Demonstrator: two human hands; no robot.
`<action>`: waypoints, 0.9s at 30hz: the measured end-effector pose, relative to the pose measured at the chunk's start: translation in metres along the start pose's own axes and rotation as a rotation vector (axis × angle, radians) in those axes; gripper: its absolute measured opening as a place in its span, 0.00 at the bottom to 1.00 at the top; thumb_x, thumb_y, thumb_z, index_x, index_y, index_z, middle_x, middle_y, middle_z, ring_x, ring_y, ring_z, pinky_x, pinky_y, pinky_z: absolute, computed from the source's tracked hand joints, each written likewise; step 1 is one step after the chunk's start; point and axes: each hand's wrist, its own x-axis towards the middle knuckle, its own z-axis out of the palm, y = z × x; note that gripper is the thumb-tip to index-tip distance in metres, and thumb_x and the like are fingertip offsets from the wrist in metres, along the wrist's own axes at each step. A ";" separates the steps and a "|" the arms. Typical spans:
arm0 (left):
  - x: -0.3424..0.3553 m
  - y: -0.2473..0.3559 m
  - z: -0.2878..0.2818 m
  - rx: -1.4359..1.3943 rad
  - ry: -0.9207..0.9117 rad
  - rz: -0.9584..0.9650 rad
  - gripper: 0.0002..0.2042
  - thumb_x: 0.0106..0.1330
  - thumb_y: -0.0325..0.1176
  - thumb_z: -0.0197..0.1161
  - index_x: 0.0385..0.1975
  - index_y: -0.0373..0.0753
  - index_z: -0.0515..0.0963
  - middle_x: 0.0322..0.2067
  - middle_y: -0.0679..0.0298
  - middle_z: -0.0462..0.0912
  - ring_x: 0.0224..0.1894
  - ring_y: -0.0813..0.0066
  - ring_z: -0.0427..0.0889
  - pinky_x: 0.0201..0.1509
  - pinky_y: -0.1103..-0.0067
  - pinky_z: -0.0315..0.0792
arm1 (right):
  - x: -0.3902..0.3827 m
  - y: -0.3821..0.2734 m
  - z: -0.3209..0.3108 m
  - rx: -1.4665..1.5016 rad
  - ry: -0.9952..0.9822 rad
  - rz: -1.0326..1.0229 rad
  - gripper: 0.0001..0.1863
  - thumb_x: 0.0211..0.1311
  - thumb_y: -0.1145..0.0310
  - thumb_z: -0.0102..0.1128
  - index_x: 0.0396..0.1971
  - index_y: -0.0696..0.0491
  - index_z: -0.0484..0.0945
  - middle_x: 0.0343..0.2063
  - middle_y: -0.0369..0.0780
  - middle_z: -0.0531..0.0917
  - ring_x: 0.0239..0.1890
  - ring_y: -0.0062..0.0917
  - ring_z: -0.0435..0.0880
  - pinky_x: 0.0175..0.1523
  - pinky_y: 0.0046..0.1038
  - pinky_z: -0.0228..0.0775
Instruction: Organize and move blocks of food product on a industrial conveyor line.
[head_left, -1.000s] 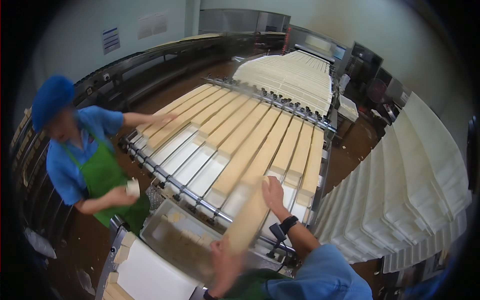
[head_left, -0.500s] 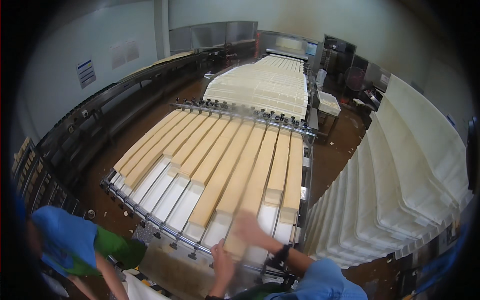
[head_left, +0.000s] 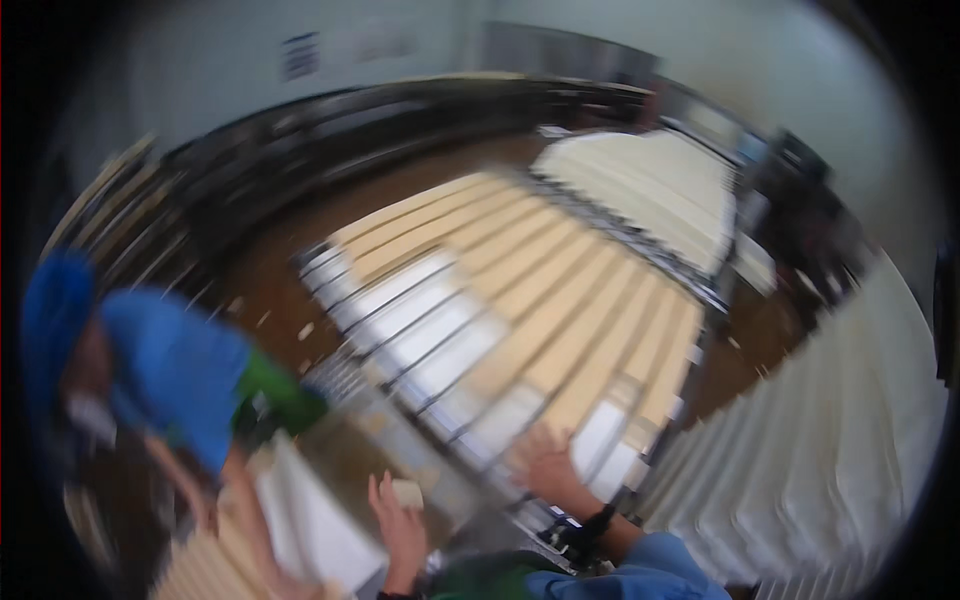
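Note:
Long tan slabs [head_left: 560, 300], food-like but of a kind I cannot make out, lie side by side in the lanes of a white conveyor table [head_left: 425, 305]. My left hand [head_left: 402, 530] is off the table's near edge, over a metal tray. A small cream block [head_left: 408, 493] sits between its thumb and fingers, apparently pinched. My right hand [head_left: 548, 468] reaches over the near end of the slabs, fingers spread, at the end of one slab. Motion blur hides whether it touches that slab.
At the left a co-worker [head_left: 175, 370] in blue and green bends over a white cloth [head_left: 310, 520] and pale slabs [head_left: 205, 560]. A metal tray [head_left: 365, 450] stands between us. Hanging white cloths [head_left: 800, 430] crowd the right. A wider cream-covered belt [head_left: 640, 180] runs behind the crossbar.
The view has swung left. My left hand has moved left from the slab's end with the small block. My right hand has opened out at the slab's end. The co-worker shows more fully.

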 end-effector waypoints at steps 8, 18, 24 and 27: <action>-0.154 -0.128 -0.139 0.458 0.690 -0.344 0.27 0.69 0.34 0.60 0.67 0.35 0.66 0.66 0.44 0.62 0.68 0.44 0.62 0.70 0.56 0.55 | 0.089 -0.208 -0.035 0.493 0.079 -0.487 0.36 0.62 0.64 0.66 0.68 0.59 0.66 0.65 0.56 0.68 0.69 0.53 0.63 0.74 0.54 0.50; -0.251 -0.222 -0.234 0.288 1.065 -0.864 0.36 0.57 0.35 0.72 0.65 0.31 0.65 0.59 0.40 0.61 0.60 0.40 0.67 0.66 0.57 0.63 | 0.182 -0.639 0.059 0.573 -0.034 -1.129 0.30 0.64 0.59 0.64 0.62 0.61 0.71 0.55 0.51 0.75 0.59 0.45 0.71 0.62 0.45 0.66; -0.228 -0.230 -0.256 0.296 0.960 -0.953 0.37 0.52 0.35 0.77 0.63 0.36 0.67 0.54 0.46 0.63 0.54 0.41 0.74 0.55 0.58 0.74 | 0.224 -0.725 0.090 0.110 -0.067 -0.948 0.31 0.64 0.50 0.61 0.58 0.58 0.75 0.52 0.45 0.75 0.58 0.38 0.71 0.58 0.49 0.65; -0.226 -0.221 -0.268 0.258 0.923 -1.005 0.37 0.53 0.36 0.77 0.62 0.33 0.66 0.55 0.42 0.64 0.54 0.38 0.73 0.57 0.57 0.72 | 0.214 -0.748 0.082 0.140 -0.142 -0.843 0.30 0.65 0.48 0.60 0.58 0.57 0.77 0.52 0.43 0.74 0.59 0.37 0.70 0.60 0.52 0.63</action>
